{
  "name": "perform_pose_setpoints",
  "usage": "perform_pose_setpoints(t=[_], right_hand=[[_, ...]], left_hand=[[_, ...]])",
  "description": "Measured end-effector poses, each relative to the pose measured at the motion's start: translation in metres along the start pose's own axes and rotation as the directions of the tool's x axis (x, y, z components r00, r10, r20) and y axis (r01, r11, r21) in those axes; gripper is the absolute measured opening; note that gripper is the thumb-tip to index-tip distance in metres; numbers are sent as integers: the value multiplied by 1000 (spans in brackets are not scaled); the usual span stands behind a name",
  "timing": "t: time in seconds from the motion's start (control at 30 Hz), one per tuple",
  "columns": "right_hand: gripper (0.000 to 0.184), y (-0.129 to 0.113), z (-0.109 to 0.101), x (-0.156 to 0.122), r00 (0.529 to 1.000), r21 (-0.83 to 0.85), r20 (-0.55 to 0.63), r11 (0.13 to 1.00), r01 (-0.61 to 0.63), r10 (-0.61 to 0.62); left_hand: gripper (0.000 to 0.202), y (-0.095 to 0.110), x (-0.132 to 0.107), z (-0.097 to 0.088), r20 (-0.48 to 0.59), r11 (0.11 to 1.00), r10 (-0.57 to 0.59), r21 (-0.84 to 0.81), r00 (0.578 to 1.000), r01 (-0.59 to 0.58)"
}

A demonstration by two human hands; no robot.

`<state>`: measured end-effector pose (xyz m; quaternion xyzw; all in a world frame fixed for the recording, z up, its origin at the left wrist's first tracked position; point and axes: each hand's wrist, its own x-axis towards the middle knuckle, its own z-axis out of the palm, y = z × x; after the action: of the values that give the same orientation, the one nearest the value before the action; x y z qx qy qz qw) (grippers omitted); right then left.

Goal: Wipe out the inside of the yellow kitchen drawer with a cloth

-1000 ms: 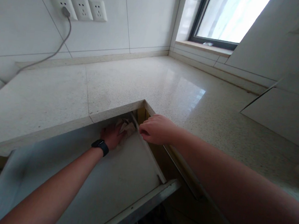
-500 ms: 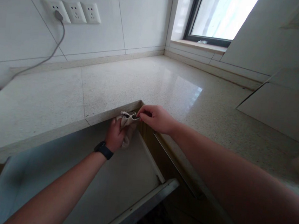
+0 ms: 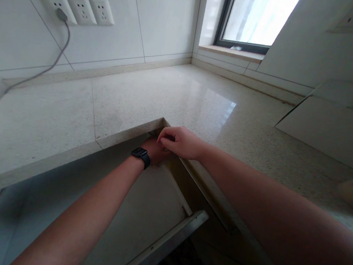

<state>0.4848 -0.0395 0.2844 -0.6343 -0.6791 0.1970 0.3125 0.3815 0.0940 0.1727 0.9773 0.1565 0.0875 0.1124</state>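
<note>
An open white drawer (image 3: 143, 212) sits under a speckled stone countertop (image 3: 174, 94). My left hand (image 3: 156, 150), with a black watch on the wrist, reaches into the drawer's far right corner under the counter edge; its fingers are hidden behind my right hand. My right hand (image 3: 179, 141) rests at the inner corner of the counter, fingers curled and pinched together. The beige cloth seen earlier is out of sight.
A tiled wall carries three sockets (image 3: 77, 9), one with a grey cable (image 3: 50, 64) plugged in. A window (image 3: 258, 17) is at the back right. A pale panel (image 3: 330, 126) lies on the counter at right. The drawer's front edge (image 3: 166, 242) juts toward me.
My left hand has moved deeper into the drawer's corner, under the counter edge and my right hand. The beige cloth it held half a second ago has disappeared from view.
</note>
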Motion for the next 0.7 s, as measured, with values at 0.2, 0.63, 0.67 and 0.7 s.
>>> perform_pose_setpoints(t=[0.2, 0.63, 0.67, 0.7], right_hand=[[21, 2, 0, 1, 1000, -37, 0, 999, 0, 1], [23, -1, 0, -2, 999, -152, 51, 988, -6, 14], [23, -1, 0, -2, 998, -161, 55, 987, 0, 9], [23, 0, 0, -2, 998, -171, 58, 985, 7, 3]], left_hand=[[41, 37, -31, 2, -20, 979, 170, 119, 985, -166], [43, 128, -90, 14, 101, 962, 263, 54, 960, -269], [43, 124, -88, 14, 101, 961, 267, 49, 958, -273], [43, 118, -86, 14, 101, 960, 271, 49, 957, -276]])
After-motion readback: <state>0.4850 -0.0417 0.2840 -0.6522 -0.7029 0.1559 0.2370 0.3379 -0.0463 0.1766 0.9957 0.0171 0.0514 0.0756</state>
